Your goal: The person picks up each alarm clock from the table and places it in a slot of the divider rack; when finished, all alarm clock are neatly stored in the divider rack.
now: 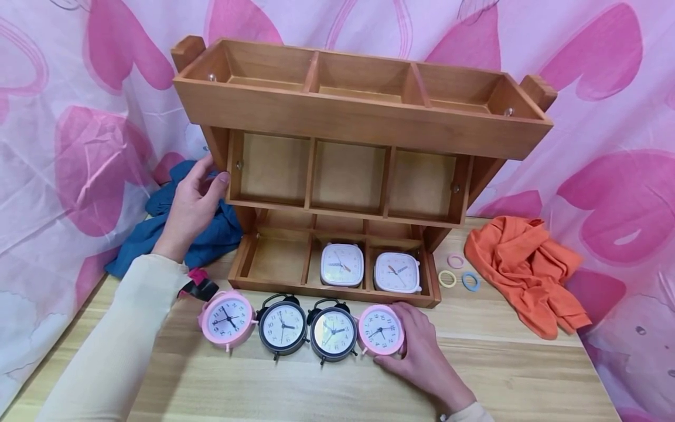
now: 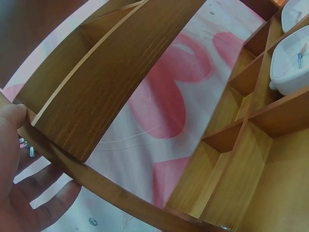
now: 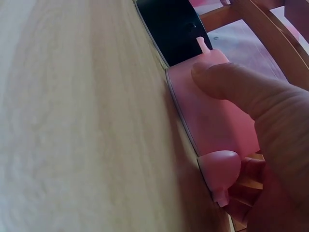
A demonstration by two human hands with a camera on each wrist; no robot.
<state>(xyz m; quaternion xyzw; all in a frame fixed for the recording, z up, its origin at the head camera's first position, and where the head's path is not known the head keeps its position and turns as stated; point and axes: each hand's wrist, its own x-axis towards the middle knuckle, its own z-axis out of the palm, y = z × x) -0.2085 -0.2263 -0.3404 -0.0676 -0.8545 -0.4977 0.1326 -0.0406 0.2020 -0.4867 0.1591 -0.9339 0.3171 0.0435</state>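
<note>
My left hand (image 1: 192, 202) holds the left side of a tiered wooden rack (image 1: 358, 120), thumb at the middle tier's edge. In the left wrist view its fingers (image 2: 60, 200) curl around the curved side rail (image 2: 111, 191). My right hand (image 1: 424, 354) grips a pink alarm clock (image 1: 381, 330), the rightmost in a row in front of the rack. The right wrist view has the thumb on its pink casing (image 3: 207, 111). Beside it stand two black twin-bell clocks (image 1: 333, 333), then another pink clock (image 1: 227, 319) at the left end.
Two white square clocks (image 1: 342, 265) lie in the rack's bottom tier, middle and right compartments. Blue cloth (image 1: 132, 243) is bunched at left, orange cloth (image 1: 519, 264) at right. Three small rings (image 1: 470, 281) lie near the orange cloth. A pink heart-patterned curtain (image 1: 612, 53) hangs behind.
</note>
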